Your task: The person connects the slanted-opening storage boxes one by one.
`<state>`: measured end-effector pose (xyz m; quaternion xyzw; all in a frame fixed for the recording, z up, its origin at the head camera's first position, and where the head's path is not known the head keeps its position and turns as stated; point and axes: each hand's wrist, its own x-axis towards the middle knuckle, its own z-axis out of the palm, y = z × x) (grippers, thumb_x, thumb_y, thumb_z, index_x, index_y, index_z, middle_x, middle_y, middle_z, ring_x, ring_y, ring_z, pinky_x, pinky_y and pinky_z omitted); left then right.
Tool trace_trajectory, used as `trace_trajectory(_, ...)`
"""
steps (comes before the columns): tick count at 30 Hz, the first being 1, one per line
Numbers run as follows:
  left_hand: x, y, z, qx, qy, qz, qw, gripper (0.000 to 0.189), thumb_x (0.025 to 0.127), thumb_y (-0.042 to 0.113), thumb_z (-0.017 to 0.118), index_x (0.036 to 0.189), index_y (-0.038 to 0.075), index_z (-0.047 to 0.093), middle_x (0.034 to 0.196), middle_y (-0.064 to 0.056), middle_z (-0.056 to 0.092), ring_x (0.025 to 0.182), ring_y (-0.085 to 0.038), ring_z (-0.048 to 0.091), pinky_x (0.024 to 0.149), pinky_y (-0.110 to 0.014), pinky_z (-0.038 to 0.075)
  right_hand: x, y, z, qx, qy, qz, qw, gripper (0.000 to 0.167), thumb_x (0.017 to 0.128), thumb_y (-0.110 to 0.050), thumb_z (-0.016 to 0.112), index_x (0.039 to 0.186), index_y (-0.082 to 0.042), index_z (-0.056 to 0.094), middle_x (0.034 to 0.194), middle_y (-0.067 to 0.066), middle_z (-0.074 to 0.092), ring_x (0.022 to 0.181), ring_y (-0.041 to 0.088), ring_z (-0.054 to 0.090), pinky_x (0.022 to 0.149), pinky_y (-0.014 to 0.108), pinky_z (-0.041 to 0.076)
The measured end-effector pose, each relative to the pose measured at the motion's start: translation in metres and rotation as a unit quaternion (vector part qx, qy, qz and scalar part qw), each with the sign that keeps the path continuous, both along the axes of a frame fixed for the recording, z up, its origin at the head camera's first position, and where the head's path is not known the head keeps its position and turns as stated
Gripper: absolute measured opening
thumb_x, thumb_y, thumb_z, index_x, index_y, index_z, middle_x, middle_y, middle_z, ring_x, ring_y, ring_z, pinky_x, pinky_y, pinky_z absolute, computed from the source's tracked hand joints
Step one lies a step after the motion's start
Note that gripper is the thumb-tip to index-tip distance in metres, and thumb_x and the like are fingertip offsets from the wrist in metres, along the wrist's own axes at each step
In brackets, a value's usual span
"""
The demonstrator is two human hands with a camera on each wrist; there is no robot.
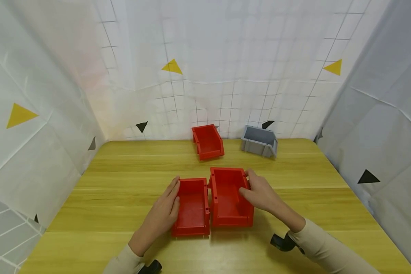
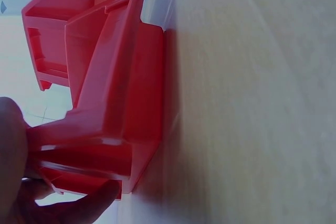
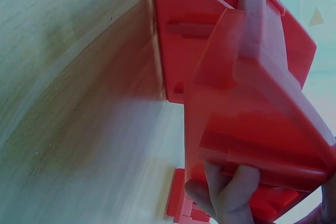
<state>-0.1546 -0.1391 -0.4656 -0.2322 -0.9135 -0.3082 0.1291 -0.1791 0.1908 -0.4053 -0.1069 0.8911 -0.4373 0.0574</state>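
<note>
Two red open-front plastic storage bins stand side by side in front of me. My left hand holds the left wall of the left bin, which rests on the table; its thumb lies at the rim, and the left wrist view shows fingers below the side ledge. With my right hand I pinch the right wall of the right bin, thumb inside, fingers outside under the ledge. In the right wrist view, that bin is tilted and raised above the table, beside the left bin.
Farther back on the wooden table stand another red bin and a grey bin. White sheeting with yellow and black triangles hangs behind and at both sides. Black devices sit at the left wrist and right wrist.
</note>
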Motion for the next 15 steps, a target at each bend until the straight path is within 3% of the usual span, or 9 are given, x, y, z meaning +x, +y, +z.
trace_trajectory(7,-0.0004,0.0003,0.0004,-0.001,-0.001,0.001,1.0000,0.056,0.104,0.003,0.057,0.155,-0.010,0.038,0.167,-0.016,0.029,0.145,-0.033,0.042,0.109,-0.051,0.041,0.0011,-0.0029,0.0027,0.002,0.000,-0.002,1.0000,0.044,0.095,-0.002,0.063,0.135,0.007,0.047,0.119,0.022,0.068,0.090,0.026,0.071,0.073,0.043,0.063)
trace_trajectory(15,-0.0004,0.0003,0.0005,0.000,-0.003,0.000,1.0000,0.056,0.104,0.003,0.057,0.155,-0.010,0.038,0.167,-0.015,0.028,0.145,-0.032,0.041,0.109,-0.051,0.041,0.0007,-0.0076,0.0073,0.053,-0.008,-0.007,0.9986,0.047,0.094,-0.004,0.064,0.136,0.008,0.045,0.117,0.021,0.066,0.087,0.026,0.067,0.071,0.040,0.062)
